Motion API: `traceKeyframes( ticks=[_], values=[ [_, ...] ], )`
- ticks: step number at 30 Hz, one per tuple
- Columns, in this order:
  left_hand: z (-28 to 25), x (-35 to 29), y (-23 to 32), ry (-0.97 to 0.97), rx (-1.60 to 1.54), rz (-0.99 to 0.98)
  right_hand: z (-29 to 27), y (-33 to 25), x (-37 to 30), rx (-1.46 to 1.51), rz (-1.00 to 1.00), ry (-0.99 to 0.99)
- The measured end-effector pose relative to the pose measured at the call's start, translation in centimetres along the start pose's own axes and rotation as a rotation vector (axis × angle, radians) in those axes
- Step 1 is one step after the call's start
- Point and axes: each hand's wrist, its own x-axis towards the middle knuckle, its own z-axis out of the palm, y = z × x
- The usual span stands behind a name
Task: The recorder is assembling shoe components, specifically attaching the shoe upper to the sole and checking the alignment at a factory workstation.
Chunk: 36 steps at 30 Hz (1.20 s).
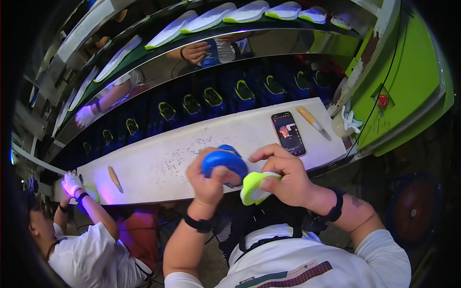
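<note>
The left hand has its grip closed around a glossy blue shoe-shaped piece, thumb on the near side, held over the middle of the surface's near edge. The right hand has its grip pinching a yellow-green and white sole between thumb and fingers, its index finger reaching out just beside the blue piece. The sole is also at that near edge, close to the blue piece; whether the two touch, I cannot tell. Toward the surface's right end lies a lit phone, with a wooden-handled knife nearer the far right corner. Another wooden-handled tool lies toward the left end, where a co-worker's gloved hand is at the near left corner.
</note>
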Motion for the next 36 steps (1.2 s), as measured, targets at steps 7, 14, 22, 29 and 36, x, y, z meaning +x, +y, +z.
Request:
traceKeyframes(
  ticks=[7, 14, 22, 29, 36],
  values=[
    [1.3, -3.5, 2.8, -0.018, 0.526, -0.007, -1.7, 0.0, -1.1, 0.05, 0.108, -0.051],
    [1.9, -7.5, 3.4, -0.166, 0.444, 0.063, -1.0, 0.6, -2.2, 0.04, 0.101, -0.063],
    [0.8, -9.0, 3.9, -0.252, 0.448, 0.111, -0.7, 0.4, -4.7, -0.114, -0.09, -0.099],
    [0.5, -9.5, 4.6, -0.281, 0.489, 0.116, -0.6, 0.6, -5.0, -0.11, -0.121, -0.129],
    [0.5, -9.2, 4.2, -0.273, 0.542, 0.144, -0.9, 0.9, -4.5, -0.087, -0.101, -0.213]
  ],
)
